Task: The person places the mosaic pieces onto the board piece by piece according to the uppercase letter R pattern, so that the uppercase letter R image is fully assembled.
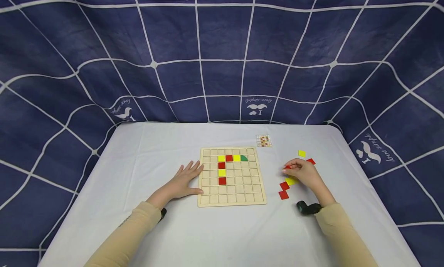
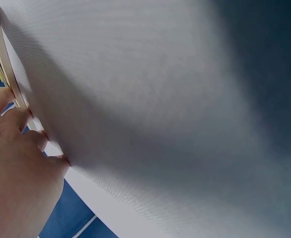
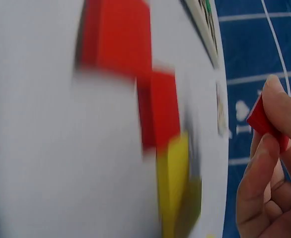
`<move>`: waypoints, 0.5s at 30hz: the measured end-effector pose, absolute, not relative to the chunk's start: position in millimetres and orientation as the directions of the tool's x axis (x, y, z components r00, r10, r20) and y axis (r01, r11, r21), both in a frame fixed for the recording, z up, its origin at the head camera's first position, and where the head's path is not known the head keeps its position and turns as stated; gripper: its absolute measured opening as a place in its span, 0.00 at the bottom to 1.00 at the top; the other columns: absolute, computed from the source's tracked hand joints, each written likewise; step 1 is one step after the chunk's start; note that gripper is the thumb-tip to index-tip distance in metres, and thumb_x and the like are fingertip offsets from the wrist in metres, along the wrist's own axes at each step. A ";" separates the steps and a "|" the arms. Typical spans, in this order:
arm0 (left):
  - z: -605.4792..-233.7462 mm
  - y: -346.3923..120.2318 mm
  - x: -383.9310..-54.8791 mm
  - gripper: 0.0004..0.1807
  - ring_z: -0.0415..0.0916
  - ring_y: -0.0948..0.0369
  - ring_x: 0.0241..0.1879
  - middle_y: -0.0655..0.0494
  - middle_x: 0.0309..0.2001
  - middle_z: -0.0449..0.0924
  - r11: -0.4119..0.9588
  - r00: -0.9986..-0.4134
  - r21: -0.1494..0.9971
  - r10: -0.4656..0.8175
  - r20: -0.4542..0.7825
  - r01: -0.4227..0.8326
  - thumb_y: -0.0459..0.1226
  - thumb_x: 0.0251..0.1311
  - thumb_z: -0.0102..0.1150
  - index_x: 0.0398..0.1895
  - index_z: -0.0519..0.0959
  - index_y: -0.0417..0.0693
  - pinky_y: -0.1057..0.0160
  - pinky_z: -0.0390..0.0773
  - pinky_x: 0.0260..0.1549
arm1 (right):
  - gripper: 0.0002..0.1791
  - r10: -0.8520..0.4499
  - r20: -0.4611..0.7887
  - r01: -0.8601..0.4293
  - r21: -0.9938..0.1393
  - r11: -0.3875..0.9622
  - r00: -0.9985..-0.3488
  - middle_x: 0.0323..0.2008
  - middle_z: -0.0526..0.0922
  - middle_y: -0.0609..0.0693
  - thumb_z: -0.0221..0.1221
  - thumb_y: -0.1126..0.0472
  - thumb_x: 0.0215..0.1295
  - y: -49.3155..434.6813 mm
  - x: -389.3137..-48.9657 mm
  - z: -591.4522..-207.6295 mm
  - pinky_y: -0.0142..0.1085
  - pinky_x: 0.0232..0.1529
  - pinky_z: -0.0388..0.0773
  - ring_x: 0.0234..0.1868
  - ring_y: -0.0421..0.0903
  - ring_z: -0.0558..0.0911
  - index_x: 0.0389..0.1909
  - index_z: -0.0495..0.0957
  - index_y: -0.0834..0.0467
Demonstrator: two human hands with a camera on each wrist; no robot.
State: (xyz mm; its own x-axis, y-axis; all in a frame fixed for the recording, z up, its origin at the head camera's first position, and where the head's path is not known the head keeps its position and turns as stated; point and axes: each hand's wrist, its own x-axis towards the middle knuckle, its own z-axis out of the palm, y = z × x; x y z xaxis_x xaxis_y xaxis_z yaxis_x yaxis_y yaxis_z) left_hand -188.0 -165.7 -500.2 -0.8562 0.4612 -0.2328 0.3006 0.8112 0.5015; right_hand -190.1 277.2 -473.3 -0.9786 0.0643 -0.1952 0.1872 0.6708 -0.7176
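A wooden grid board (image 1: 239, 190) lies on the table with red and yellow square tiles and a green quarter-round piece (image 1: 244, 158) in its cells. Along the board's left edge rests my left hand (image 1: 183, 182), fingers spread, thumb and fingertips touching the rim. My right hand (image 1: 305, 173) pinches a red square tile (image 3: 264, 121) between thumb and fingers, held above the table right of the board. Beneath and around that hand lie loose tiles: red ones (image 1: 283, 195), a yellow one (image 1: 290, 181) partly hidden by the hand, and another yellow tile (image 1: 301, 153) farther back.
A small card with a coloured grid pattern (image 1: 264, 141) lies behind the board's right corner. White cloth (image 1: 166, 228) covers the table. Dark blue curtain with white lines (image 1: 222, 36) hangs around the back and sides.
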 end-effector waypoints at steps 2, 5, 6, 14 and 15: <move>-499.7 -164.8 -188.1 0.56 0.33 0.46 0.79 0.48 0.80 0.43 0.813 -0.857 0.497 0.460 -0.233 0.302 0.58 0.51 0.69 0.78 0.52 0.50 0.39 0.34 0.75 | 0.18 0.060 -0.203 0.193 -0.740 0.644 -0.977 0.32 0.81 0.51 0.70 0.55 0.58 261.1 -195.0 -474.3 0.26 0.29 0.76 0.30 0.45 0.76 0.44 0.81 0.61; -499.3 -163.9 -188.0 0.56 0.33 0.46 0.79 0.48 0.80 0.43 0.814 -0.856 0.496 0.462 -0.233 0.304 0.58 0.51 0.69 0.78 0.52 0.49 0.39 0.34 0.75 | 0.17 0.042 -0.212 0.194 -0.771 0.607 -0.976 0.33 0.81 0.51 0.71 0.56 0.57 239.5 -200.9 -476.5 0.27 0.30 0.77 0.31 0.45 0.76 0.43 0.81 0.60; -499.2 -163.6 -188.0 0.56 0.33 0.46 0.79 0.48 0.80 0.43 0.813 -0.855 0.496 0.462 -0.233 0.304 0.58 0.51 0.69 0.78 0.52 0.49 0.39 0.34 0.75 | 0.16 0.038 -0.217 0.197 -0.779 0.596 -0.975 0.33 0.81 0.51 0.71 0.56 0.57 233.1 -202.7 -477.3 0.27 0.30 0.78 0.31 0.45 0.76 0.43 0.81 0.60; -499.3 -162.3 -188.1 0.56 0.33 0.46 0.79 0.48 0.80 0.43 0.823 -0.857 0.483 0.455 -0.242 0.300 0.59 0.51 0.68 0.78 0.52 0.48 0.39 0.35 0.76 | 0.15 -0.013 -0.212 0.178 -0.851 0.494 -0.977 0.33 0.82 0.50 0.70 0.60 0.58 193.9 -212.3 -479.6 0.29 0.30 0.80 0.30 0.42 0.78 0.44 0.80 0.60; -499.3 -162.3 -188.2 0.56 0.33 0.46 0.79 0.48 0.80 0.43 0.823 -0.858 0.483 0.453 -0.242 0.298 0.59 0.51 0.68 0.78 0.52 0.48 0.39 0.35 0.76 | 0.15 -0.015 -0.210 0.175 -0.853 0.492 -0.978 0.33 0.82 0.50 0.70 0.60 0.58 190.0 -213.4 -479.8 0.29 0.30 0.79 0.30 0.42 0.78 0.44 0.80 0.60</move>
